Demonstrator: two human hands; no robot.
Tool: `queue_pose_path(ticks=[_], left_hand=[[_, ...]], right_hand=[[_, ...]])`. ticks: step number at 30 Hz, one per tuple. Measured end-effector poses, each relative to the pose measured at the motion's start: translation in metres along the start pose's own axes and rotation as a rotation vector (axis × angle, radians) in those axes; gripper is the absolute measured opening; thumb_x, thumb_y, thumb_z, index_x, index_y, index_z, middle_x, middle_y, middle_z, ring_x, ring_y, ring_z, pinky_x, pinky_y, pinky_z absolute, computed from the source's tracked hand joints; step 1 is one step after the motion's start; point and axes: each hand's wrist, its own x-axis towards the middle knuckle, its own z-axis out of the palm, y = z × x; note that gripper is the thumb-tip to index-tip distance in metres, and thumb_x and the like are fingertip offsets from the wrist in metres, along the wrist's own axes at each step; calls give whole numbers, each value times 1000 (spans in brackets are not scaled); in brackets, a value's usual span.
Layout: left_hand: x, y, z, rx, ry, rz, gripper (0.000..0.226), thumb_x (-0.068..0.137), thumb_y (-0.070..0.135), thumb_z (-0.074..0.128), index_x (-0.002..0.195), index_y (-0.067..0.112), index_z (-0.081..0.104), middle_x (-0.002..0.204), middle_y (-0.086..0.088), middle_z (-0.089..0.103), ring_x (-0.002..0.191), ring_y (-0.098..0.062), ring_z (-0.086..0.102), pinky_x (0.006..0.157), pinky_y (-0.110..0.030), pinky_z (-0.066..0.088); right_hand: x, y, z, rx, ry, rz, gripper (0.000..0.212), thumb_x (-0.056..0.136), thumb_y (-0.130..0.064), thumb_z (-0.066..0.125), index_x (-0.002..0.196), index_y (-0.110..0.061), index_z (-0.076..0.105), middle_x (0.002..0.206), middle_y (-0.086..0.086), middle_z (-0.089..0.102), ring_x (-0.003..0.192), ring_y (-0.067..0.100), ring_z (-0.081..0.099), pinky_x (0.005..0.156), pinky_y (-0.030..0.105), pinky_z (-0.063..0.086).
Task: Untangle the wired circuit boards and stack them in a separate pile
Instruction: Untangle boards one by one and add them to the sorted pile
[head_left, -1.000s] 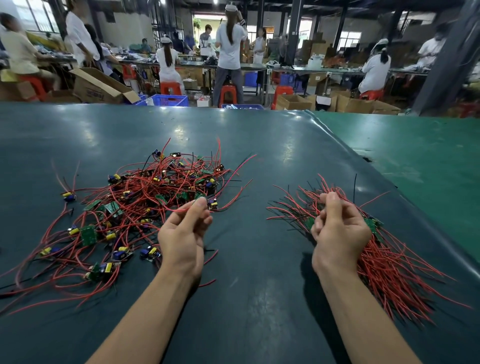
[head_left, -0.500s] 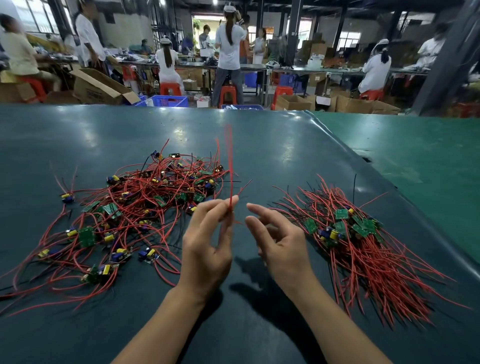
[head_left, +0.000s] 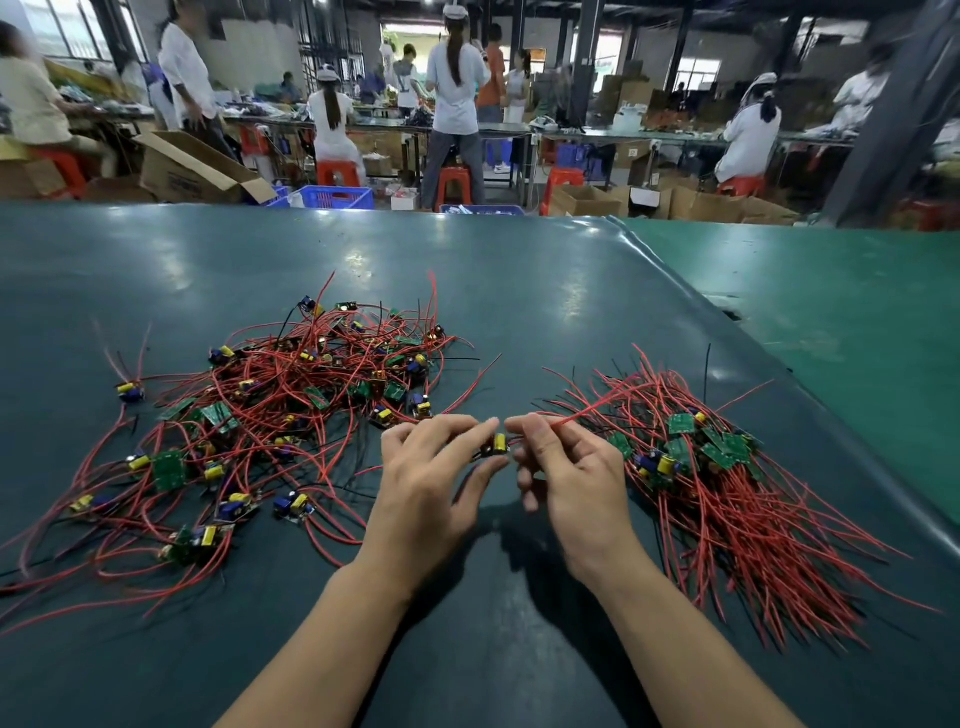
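The dark green table (head_left: 519, 291) is filling the lower frame. At centre left the tangled heap (head_left: 291, 405) is lying loose; at right the sorted pile (head_left: 727, 478) is fanning its red wires toward the lower right. Between them, the left hand (head_left: 431, 483) and right hand (head_left: 571, 478) are now meeting, both pinching one small board (head_left: 497, 446) that half a second ago was only a wire. I judge it freed and heading rightward.
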Motion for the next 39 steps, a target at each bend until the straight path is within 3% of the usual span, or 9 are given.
queue_pose_path(ticks=[7,16,20,22,27,32,39], left_hand=[[-1,0,0,-69,6,-17,23,84,14,69,105,7,73,101,-2,69,94,-10,55,84,-33,45],[1,1,-1,-162,-30,-16,20,86,14,69,104,7,71,100,-1,65,86,-21,63,78,-43,54],[2,3,0,-174,-12,2,18,86,15,70,102,8,72,99,1,66,84,-19,62,78,-44,53],[2,3,0,-165,-10,28,18,85,15,71,102,8,72,98,1,66,83,-18,61,77,-43,52],[2,3,1,-142,-17,83,17,86,18,71,101,9,73,97,2,67,83,-17,59,76,-42,49],[1,-6,-6,-162,8,61,16,85,15,72,98,6,73,94,0,67,80,-16,57,77,-39,49],[2,-6,-3,-141,-39,103,15,86,16,71,99,8,72,97,2,68,84,-20,59,77,-42,48]], right_hand=[[2,1,-1,29,-1,95,12,91,-12,67,80,-8,70,65,3,63,50,11,53,38,20,40],[5,1,-4,65,93,192,24,88,-16,71,64,-14,70,57,2,60,44,8,49,37,18,35],[11,-4,-8,158,204,168,31,90,-16,68,59,-15,71,54,-2,56,41,4,43,35,15,29],[15,-8,-13,212,272,168,26,91,-15,66,66,-11,70,53,-3,53,40,3,39,34,14,26],[20,-9,-18,493,253,343,34,99,-20,52,67,-9,52,46,-4,32,31,4,24,28,15,16],[24,-12,-26,398,343,191,29,98,-22,56,76,-5,63,51,-4,47,35,3,31,31,15,20],[25,-14,-27,499,381,222,37,98,-19,51,63,-15,46,43,-8,33,31,4,23,30,14,14]])
